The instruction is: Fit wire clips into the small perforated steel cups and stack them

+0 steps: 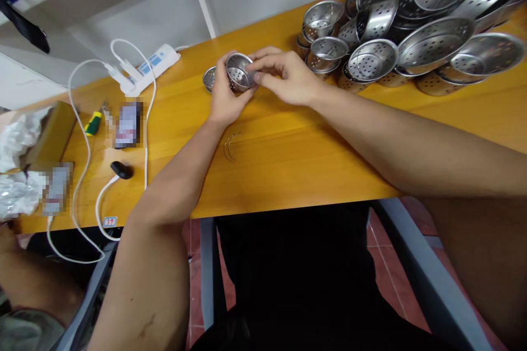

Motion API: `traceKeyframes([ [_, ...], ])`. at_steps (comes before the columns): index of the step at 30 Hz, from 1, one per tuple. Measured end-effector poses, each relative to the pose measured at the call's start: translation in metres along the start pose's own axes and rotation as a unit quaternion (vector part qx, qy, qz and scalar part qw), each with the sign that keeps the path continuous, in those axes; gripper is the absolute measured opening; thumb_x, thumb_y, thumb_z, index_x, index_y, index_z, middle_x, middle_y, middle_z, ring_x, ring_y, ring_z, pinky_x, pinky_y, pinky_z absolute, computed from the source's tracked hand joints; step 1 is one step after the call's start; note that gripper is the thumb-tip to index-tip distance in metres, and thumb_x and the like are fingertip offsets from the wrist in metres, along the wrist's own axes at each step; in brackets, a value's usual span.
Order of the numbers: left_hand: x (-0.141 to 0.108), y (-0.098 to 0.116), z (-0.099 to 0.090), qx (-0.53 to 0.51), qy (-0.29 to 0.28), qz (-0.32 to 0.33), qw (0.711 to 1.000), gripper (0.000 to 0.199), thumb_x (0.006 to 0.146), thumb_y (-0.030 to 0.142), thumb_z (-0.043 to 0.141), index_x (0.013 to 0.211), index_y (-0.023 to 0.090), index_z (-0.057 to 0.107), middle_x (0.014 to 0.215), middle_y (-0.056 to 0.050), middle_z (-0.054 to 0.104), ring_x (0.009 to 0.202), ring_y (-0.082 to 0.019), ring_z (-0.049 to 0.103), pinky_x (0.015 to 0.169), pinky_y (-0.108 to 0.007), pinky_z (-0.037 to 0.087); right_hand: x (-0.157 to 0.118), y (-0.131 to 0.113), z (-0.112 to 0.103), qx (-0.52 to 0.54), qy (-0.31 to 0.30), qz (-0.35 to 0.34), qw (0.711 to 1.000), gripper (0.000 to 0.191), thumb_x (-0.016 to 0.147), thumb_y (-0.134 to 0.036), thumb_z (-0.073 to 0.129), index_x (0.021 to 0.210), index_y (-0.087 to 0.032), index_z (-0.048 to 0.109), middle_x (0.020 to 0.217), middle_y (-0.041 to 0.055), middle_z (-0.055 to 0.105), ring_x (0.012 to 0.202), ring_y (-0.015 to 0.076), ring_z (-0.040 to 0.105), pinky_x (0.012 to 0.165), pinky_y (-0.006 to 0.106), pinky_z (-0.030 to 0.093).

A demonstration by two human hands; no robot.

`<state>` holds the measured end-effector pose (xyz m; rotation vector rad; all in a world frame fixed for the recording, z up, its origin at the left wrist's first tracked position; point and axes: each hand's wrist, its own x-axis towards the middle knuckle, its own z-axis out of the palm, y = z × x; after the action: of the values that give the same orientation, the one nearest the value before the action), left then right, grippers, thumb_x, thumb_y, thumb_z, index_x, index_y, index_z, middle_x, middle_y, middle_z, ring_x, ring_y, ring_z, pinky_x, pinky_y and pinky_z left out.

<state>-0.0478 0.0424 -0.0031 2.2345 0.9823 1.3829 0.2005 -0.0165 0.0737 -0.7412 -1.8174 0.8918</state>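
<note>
My left hand (225,96) is wrapped round a small perforated metal cup (237,81), its mouth tilted up toward me. At the cup's right rim, my right hand (288,75) has thumb and forefinger closed together. Whether a thin wire is also between those fingers is too small to tell. Another small metal cup (208,79) stands just left of my left hand, partly hidden by it. Two thin curved wires (229,148) lie on the wooden table (288,164) nearer to me.
Several perforated metal cups (373,60) are piled at the back right. On the left are a white power strip (150,68) with cables, a green-and-yellow handled tool (94,123), two blurred phone-like devices, a black plug-like object (122,169) and plastic wrapping (20,194). Another person's arm shows lower left.
</note>
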Motion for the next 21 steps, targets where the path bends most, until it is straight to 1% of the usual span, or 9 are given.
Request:
traceKeyframes([
  [3, 0.0, -0.003, 0.001, -0.011, -0.005, -0.006, 1.0, 0.106, 0.092, 0.092, 0.088, 0.172, 0.041, 0.041, 0.172, -0.011, 0.058, 0.169, -0.039, 0.061, 0.151, -0.061, 0.047, 0.005, 0.014, 0.001, 0.02, 0.006, -0.008, 1.0, 0.074, 0.083, -0.108, 0.085, 0.109, -0.038, 0.092, 0.151, 0.0095, 0.082, 0.138, 0.0415, 0.07, 0.125, 0.067, 0.055],
  [5, 0.001, -0.004, 0.001, -0.012, -0.006, 0.001, 1.0, 0.106, 0.092, 0.091, 0.088, 0.171, 0.041, 0.041, 0.172, -0.011, 0.057, 0.169, -0.039, 0.06, 0.15, -0.061, 0.047, 0.007, 0.018, 0.002, 0.023, 0.016, -0.012, 1.0, 0.076, 0.083, -0.11, 0.083, 0.106, -0.038, 0.091, 0.146, 0.011, 0.083, 0.138, 0.0415, 0.069, 0.127, 0.068, 0.052],
  [8, 0.001, -0.001, 0.0, -0.008, -0.005, 0.004, 1.0, 0.104, 0.092, 0.09, 0.089, 0.17, 0.04, 0.041, 0.171, -0.011, 0.058, 0.167, -0.039, 0.061, 0.149, -0.06, 0.048, 0.006, 0.014, 0.003, 0.015, 0.017, -0.01, 1.0, 0.066, 0.083, -0.105, 0.086, 0.102, -0.042, 0.089, 0.13, 0.0097, 0.086, 0.144, 0.0432, 0.066, 0.129, 0.068, 0.05],
  [9, 0.001, 0.001, -0.001, -0.007, -0.008, 0.002, 1.0, 0.104, 0.092, 0.09, 0.089, 0.17, 0.04, 0.041, 0.17, -0.011, 0.058, 0.167, -0.039, 0.061, 0.15, -0.061, 0.047, 0.005, 0.011, 0.004, 0.013, 0.014, -0.007, 1.0, 0.062, 0.084, -0.103, 0.087, 0.1, -0.043, 0.089, 0.129, 0.0094, 0.086, 0.146, 0.044, 0.066, 0.131, 0.068, 0.05],
  [12, 0.001, 0.006, -0.002, -0.002, -0.019, 0.009, 1.0, 0.101, 0.095, 0.087, 0.087, 0.17, 0.039, 0.042, 0.169, -0.012, 0.058, 0.166, -0.039, 0.062, 0.15, -0.061, 0.046, 0.001, 0.002, 0.004, 0.005, 0.0, 0.003, 1.0, 0.055, 0.089, -0.096, 0.089, 0.098, -0.041, 0.089, 0.137, 0.0095, 0.084, 0.149, 0.0464, 0.067, 0.135, 0.07, 0.051],
  [14, 0.001, 0.006, -0.002, -0.002, -0.015, 0.019, 1.0, 0.099, 0.096, 0.086, 0.087, 0.171, 0.04, 0.041, 0.169, -0.011, 0.06, 0.164, -0.038, 0.064, 0.148, -0.059, 0.049, -0.001, 0.0, 0.004, -0.003, -0.003, 0.005, 1.0, 0.049, 0.092, -0.089, 0.091, 0.099, -0.041, 0.089, 0.136, 0.0095, 0.083, 0.15, 0.0467, 0.068, 0.133, 0.072, 0.055],
  [16, 0.001, 0.003, -0.001, -0.006, -0.012, 0.024, 1.0, 0.1, 0.097, 0.086, 0.087, 0.172, 0.04, 0.04, 0.17, -0.011, 0.06, 0.163, -0.037, 0.065, 0.147, -0.057, 0.051, -0.002, 0.001, 0.005, -0.011, -0.005, 0.004, 1.0, 0.041, 0.095, -0.083, 0.093, 0.101, -0.042, 0.09, 0.133, 0.0093, 0.082, 0.151, 0.0457, 0.067, 0.132, 0.07, 0.058],
  [21, 0.0, -0.008, 0.003, -0.021, -0.018, 0.038, 0.999, 0.102, 0.097, 0.086, 0.086, 0.174, 0.041, 0.037, 0.167, -0.01, 0.06, 0.16, -0.036, 0.068, 0.144, -0.058, 0.052, -0.002, 0.006, 0.006, -0.02, -0.023, 0.008, 1.0, 0.032, 0.1, -0.073, 0.095, 0.107, -0.042, 0.092, 0.139, 0.0085, 0.079, 0.153, 0.0446, 0.065, 0.135, 0.069, 0.057],
])
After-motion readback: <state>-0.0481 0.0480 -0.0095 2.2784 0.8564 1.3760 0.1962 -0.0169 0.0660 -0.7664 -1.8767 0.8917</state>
